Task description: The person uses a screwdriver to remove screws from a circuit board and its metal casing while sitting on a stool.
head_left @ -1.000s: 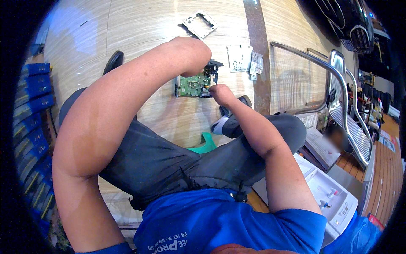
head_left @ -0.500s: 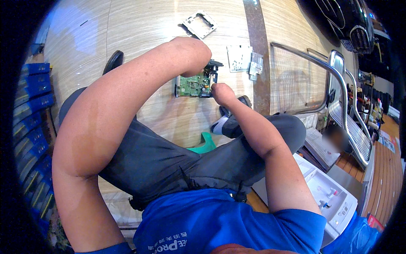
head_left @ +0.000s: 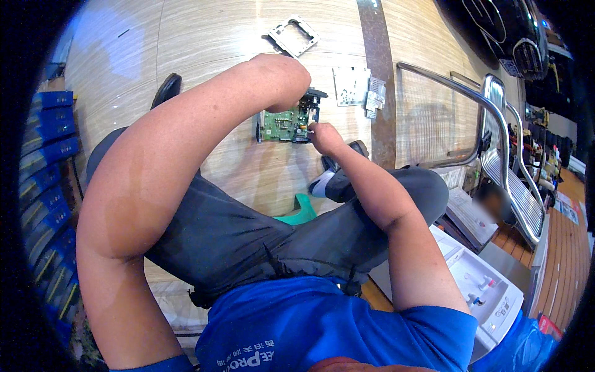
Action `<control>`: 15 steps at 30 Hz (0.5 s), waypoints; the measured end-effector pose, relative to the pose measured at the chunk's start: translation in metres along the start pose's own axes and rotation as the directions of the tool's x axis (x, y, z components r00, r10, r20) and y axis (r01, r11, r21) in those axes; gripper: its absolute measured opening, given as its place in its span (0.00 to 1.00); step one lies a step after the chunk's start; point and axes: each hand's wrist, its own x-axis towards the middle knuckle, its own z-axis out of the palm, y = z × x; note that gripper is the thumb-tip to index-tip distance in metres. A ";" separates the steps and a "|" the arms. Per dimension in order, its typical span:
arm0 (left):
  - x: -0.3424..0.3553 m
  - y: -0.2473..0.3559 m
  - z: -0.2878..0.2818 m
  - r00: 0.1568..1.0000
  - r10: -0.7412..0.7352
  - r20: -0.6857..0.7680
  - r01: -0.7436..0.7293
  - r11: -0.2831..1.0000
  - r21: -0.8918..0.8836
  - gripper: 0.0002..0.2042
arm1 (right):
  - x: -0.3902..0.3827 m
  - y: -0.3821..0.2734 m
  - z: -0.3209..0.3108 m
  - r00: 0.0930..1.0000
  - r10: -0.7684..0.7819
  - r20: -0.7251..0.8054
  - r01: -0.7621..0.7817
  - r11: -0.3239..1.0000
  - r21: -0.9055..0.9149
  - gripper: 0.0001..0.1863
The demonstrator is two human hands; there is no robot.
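Observation:
On the tiled floor in front of me lies a green circuit board (head_left: 280, 127) with black connectors along its edges. My left hand (head_left: 285, 77) is bent over its far side, and the fingers are hidden behind the hand and wrist. At the board's right edge my right hand (head_left: 326, 137) is closed, its thumb and fingertips pinching the edge beside a black connector. Whether a small part sits between those fingertips is too small to tell.
A white frame (head_left: 294, 37) lies beyond the board. Right of it are a perforated metal plate (head_left: 351, 85) and a smaller metal piece (head_left: 375, 96). A steel bench (head_left: 496, 118) stands at the right, a green stool (head_left: 302, 209) below me, blue boxes (head_left: 49, 146) at the left.
My right hand has shifted very slightly to the left at the board's edge. My left hand and the board look the same.

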 end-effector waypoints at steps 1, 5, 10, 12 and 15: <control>0.000 0.000 -0.001 1.000 0.002 -0.001 -0.002 1.000 0.001 0.16 | 0.000 0.002 0.001 0.998 0.047 -0.038 -0.047 0.999 0.000 0.14; -0.002 -0.003 0.004 1.000 0.001 -0.004 -0.002 1.000 -0.012 0.16 | -0.001 -0.011 -0.007 0.990 0.135 0.041 -0.132 0.989 -0.071 0.15; 0.002 0.001 0.001 1.000 0.010 -0.005 -0.010 1.000 -0.008 0.16 | 0.003 0.010 0.004 0.997 0.078 0.030 -0.074 0.990 -0.119 0.15; 0.002 -0.003 0.006 0.996 0.010 -0.085 -0.014 0.999 -0.050 0.10 | 0.005 0.003 0.003 0.998 0.052 0.041 -0.047 0.992 -0.115 0.13; 0.000 -0.004 0.008 0.995 0.009 -0.100 -0.016 0.998 -0.068 0.09 | 0.003 0.001 0.004 1.000 -0.011 0.028 0.013 0.996 -0.087 0.12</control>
